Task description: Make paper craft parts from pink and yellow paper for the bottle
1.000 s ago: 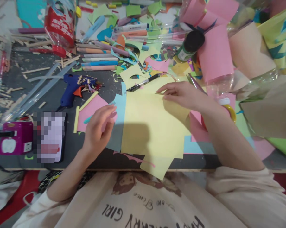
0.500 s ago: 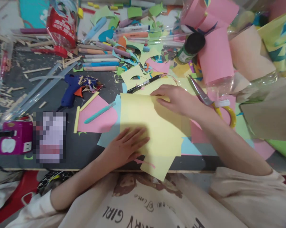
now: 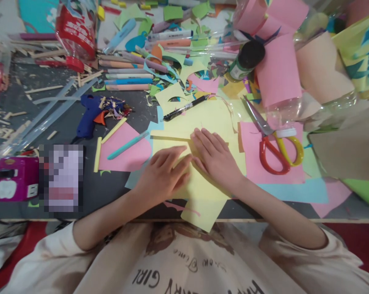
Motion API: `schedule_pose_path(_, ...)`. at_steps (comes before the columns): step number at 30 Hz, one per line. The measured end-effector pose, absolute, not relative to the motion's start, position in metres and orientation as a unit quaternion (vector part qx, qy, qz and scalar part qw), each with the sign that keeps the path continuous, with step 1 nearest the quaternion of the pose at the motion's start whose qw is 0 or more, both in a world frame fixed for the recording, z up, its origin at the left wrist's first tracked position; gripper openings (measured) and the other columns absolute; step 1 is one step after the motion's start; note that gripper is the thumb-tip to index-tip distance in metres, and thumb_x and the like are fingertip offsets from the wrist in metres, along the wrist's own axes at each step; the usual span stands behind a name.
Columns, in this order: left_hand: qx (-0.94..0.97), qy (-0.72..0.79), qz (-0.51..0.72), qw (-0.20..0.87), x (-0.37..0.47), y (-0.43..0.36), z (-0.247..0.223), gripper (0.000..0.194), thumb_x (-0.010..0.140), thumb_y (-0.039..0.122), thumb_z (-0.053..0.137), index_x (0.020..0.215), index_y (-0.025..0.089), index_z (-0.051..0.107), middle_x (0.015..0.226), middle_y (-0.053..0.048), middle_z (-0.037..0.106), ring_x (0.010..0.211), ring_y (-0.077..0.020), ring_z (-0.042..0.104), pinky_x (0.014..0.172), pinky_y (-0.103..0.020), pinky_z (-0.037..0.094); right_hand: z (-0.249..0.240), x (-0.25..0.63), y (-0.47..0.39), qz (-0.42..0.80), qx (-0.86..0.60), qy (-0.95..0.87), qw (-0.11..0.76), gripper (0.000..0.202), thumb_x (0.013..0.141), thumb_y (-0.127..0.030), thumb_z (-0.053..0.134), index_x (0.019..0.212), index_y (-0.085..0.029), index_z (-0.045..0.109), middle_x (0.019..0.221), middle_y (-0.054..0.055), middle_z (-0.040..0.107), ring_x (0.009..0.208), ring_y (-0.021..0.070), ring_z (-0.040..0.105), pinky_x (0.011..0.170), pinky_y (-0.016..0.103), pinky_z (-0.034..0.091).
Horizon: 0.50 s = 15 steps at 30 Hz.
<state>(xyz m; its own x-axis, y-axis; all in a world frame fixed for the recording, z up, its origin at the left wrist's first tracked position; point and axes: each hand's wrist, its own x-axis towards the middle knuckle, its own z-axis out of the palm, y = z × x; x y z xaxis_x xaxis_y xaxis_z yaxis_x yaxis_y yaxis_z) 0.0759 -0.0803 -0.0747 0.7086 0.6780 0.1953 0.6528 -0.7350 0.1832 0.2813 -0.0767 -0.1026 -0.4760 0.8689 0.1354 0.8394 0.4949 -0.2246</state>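
Observation:
Yellow paper point(image 3: 202, 183) lies in front of me, and a narrow folded yellow strip point(image 3: 172, 135) runs across its upper part. My right hand point(image 3: 216, 161) lies flat, its fingertips on the right part of the strip. My left hand point(image 3: 164, 171) is just to the left, fingers apart and bent a little, over the paper below the strip. The two hands nearly touch. A black pen point(image 3: 186, 108) lies beyond the strip. Scissors point(image 3: 271, 143) with red and yellow handles rest on pink paper point(image 3: 251, 171) to the right.
A blue glue gun point(image 3: 89, 116), a teal marker point(image 3: 127, 145) on pink paper, a phone point(image 3: 64, 177) and a purple box point(image 3: 15, 179) are on the left. Markers, paper scraps and a red-labelled bottle point(image 3: 77, 32) lie behind. Pink-wrapped bottles point(image 3: 279, 73) stand at the back right.
My right hand has come down and nearer to me, flattening onto the paper. The paper's far edge now shows as a folded strip. My left hand has shifted slightly up. The red scissor handle is uncovered.

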Motion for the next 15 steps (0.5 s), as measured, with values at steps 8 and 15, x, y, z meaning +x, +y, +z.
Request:
schedule_pose_path(8, 0.911, 0.404, 0.078, 0.032, 0.089, -0.067, -0.103, 0.056, 0.102, 0.038, 0.034, 0.149, 0.007, 0.035, 0.151, -0.021, 0.045, 0.143, -0.0321, 0.041, 0.116, -0.051, 0.031, -0.119, 0.285, -0.077, 0.069, -0.503, -0.853, 0.122, 0.054, 0.103, -0.038, 0.029, 0.150, -0.013, 0.038, 0.154, 0.013, 0.047, 0.146, 0.0236, 0.039, 0.122, 0.047, 0.030)
schedule_pose_path(15, 0.910, 0.407, 0.049, 0.068, 0.084, -0.066, -0.110, 0.060, 0.103, 0.039, 0.029, 0.151, 0.004, 0.031, 0.154, -0.022, 0.040, 0.146, -0.0297, 0.036, 0.118, -0.049, 0.029, -0.119, 0.286, -0.076, 0.060, -0.500, -0.855, 0.129, 0.053, 0.103, -0.039, 0.031, 0.148, -0.014, 0.042, 0.152, 0.012, 0.050, 0.144, 0.0230, 0.042, 0.120, 0.045, 0.031)
